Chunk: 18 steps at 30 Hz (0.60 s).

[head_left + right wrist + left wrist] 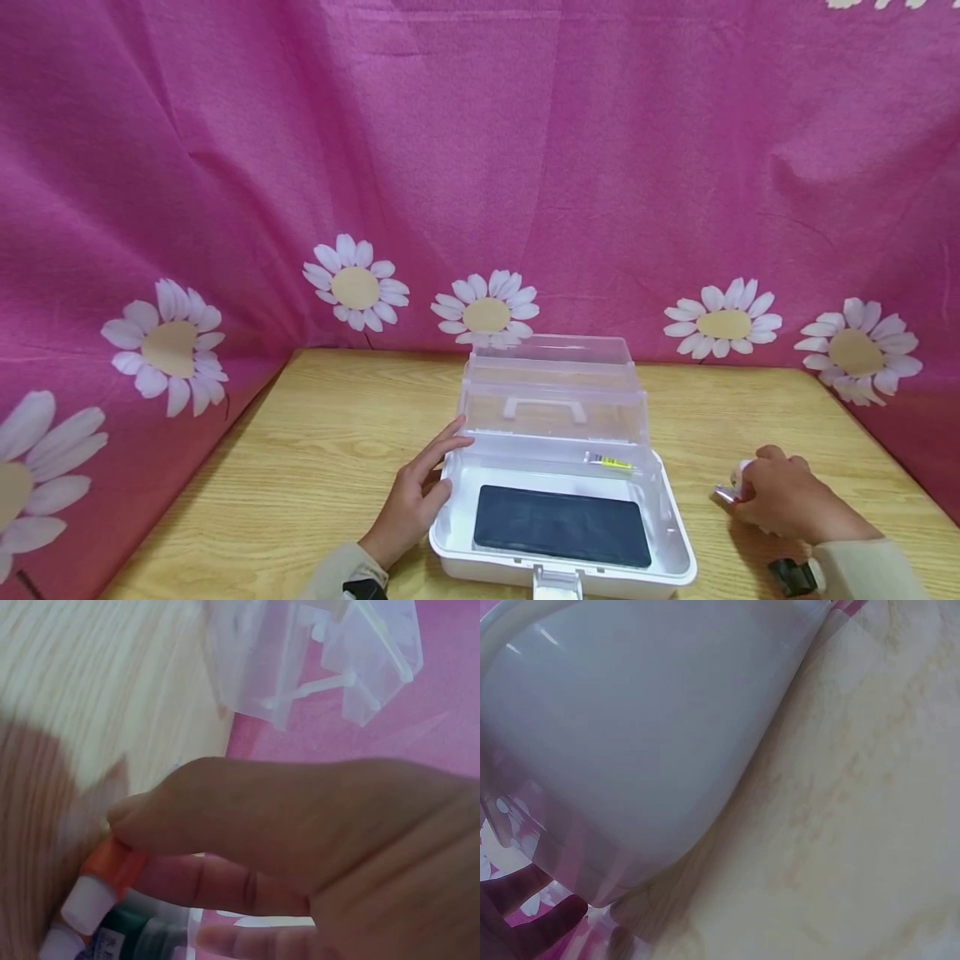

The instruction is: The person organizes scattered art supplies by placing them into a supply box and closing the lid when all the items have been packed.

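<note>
The right hand (783,496) is closed in a pinch, thumb and forefinger set on an orange piece with a white end (112,862). Beside that piece, near the lower edge of the right wrist view, sit a second white end (60,945) and a green item (135,934); whether the hand also has hold of these I cannot tell. From the head, a small silvery item (725,494) shows at the left of the right hand, which is low over the right part of the wooden table (337,433).

The left hand (412,504) has no closed grip: its fingers are extended and fairly straight, touching the far left corner of a white box (680,537).

The box lies well to the left of the right hand, at the near middle of the table. Its clear lid (615,387), with a white handle (543,407), stands open on the far side, and a latch (557,583) hangs at the near side. Inside, a dark flat panel (562,525) lies near, and a small yellow-marked tube (611,462) lies at the far right. Behind the table hangs a pink cloth (450,125) with white daisies (486,315).
</note>
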### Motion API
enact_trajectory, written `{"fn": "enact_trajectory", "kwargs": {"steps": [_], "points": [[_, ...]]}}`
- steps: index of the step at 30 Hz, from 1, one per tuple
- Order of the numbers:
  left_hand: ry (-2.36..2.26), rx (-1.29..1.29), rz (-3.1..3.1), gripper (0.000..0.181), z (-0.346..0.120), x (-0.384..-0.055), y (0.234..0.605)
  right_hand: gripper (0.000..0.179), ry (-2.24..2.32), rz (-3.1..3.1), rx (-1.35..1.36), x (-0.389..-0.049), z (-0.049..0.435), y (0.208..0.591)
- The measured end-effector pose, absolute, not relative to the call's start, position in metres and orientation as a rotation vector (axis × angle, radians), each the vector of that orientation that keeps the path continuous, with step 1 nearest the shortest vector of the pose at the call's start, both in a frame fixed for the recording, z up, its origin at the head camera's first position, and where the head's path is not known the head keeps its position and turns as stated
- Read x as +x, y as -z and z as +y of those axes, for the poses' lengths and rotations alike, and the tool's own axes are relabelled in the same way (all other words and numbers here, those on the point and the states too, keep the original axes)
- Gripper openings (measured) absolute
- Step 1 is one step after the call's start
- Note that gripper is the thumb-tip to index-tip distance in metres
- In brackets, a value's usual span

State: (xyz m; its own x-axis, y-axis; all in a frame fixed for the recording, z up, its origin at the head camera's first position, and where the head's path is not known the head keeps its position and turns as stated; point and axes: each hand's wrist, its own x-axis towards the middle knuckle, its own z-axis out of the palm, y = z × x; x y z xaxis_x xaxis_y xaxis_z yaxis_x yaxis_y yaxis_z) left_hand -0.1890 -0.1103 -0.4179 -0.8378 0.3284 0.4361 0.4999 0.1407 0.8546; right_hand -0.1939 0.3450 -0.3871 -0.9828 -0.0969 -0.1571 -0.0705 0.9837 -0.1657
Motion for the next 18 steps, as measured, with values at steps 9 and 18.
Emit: {"fn": "enact_trajectory", "kwargs": {"steps": [9,18], "points": [[1.835,-0.75,-2.323,0.058,-0.11,-0.186,0.416,0.022,0.304,3.045,-0.225,-0.191,0.345,0.381],[1.804,-0.785,-2.298,0.057,-0.11,-0.188,0.416,0.014,0.263,3.196,-0.313,-0.192,0.335,0.364]]}}
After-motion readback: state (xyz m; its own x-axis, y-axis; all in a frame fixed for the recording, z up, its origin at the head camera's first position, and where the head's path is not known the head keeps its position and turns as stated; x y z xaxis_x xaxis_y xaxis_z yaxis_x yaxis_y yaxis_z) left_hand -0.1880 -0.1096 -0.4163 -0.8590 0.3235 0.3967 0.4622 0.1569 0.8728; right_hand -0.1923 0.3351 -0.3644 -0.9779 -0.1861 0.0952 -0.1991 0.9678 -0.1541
